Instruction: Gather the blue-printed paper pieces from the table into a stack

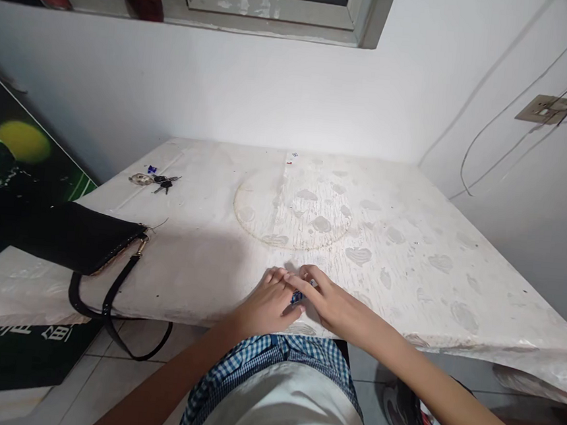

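Both my hands meet low over the front part of the table. My left hand (272,301) rests with its fingers bent and close together, its thumb towards the right hand. My right hand (328,301) comes in from the right, its fingers bent and the tips touching the left fingers. Between the two hands a small blue patterned thing (297,297) peeks out; the fingers cover most of it, and I cannot make out its kind. Under them lies the pale patterned tablecloth (389,301).
At left on the table are a black bag (83,238) with its strap hanging over the edge, and a bunch of keys (165,182). A wall (294,94) closes off the back, below a window (276,7). A wall socket (545,110) with cables is on the right.
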Tool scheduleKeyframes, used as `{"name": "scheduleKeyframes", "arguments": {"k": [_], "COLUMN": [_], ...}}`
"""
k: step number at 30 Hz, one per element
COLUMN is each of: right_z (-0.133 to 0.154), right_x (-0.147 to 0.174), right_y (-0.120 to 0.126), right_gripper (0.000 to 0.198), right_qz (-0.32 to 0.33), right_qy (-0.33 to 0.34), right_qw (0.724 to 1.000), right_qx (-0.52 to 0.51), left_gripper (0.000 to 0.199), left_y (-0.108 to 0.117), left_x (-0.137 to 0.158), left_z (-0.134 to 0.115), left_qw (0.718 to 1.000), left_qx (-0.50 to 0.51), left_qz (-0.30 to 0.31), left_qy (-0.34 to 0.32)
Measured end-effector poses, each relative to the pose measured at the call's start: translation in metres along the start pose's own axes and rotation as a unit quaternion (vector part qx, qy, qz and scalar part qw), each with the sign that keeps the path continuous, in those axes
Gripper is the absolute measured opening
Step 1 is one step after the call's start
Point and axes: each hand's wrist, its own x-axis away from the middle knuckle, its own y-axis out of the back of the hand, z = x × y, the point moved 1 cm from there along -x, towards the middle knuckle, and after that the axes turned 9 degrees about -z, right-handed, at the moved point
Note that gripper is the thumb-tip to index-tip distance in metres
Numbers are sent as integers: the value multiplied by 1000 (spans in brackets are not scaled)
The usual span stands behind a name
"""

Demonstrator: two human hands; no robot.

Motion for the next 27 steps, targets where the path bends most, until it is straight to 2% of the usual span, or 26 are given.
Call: {"name": "scheduleKeyframes", "arguments": {"k": [5, 9, 11, 15, 17, 19, 22, 24, 27], "right_z": [-6, -14, -18, -23, -22, -19, -15, -14, -15], "right_x": [6, 14, 18, 20, 19, 18, 20, 22, 23], "right_y": [-6, -9, -16, -38, -47, -53, -53, -51, -46], "right_gripper": [62, 67, 72, 76, 75, 74, 72, 70, 62], "right_qz": [-5, -41, -55, -87, -118, -145, -148, -135, -130], "right_qy": [-16, -98, -151, -205, -217, -224, -227, -225, -216], "right_qw": [1000, 989, 968, 898, 871, 860, 869, 895, 941], "right_qx": [-8, -101, -191, -378, -424, -436, -415, -361, -225], "left_gripper": [37, 34, 36, 34, 31, 28, 25, 24, 22], "left_y": [-3, -2, -1, -2, -4, -5, -5, -5, -4], "left_x": [-1, -1, -2, -3, -3, -3, -3, -3, -4], "left_z": [3, 3, 2, -1, -2, -4, -7, -8, -8], "left_qw": [1000, 1000, 1000, 998, 996, 994, 992, 992, 992], "left_qx": [-9, -15, -18, -54, -82, -106, -122, -125, -118], "left_qz": [-10, -13, -10, -5, -4, -4, -8, -7, -10], "left_qy": [-14, -7, -11, -16, -21, -28, -32, -33, -35]}}
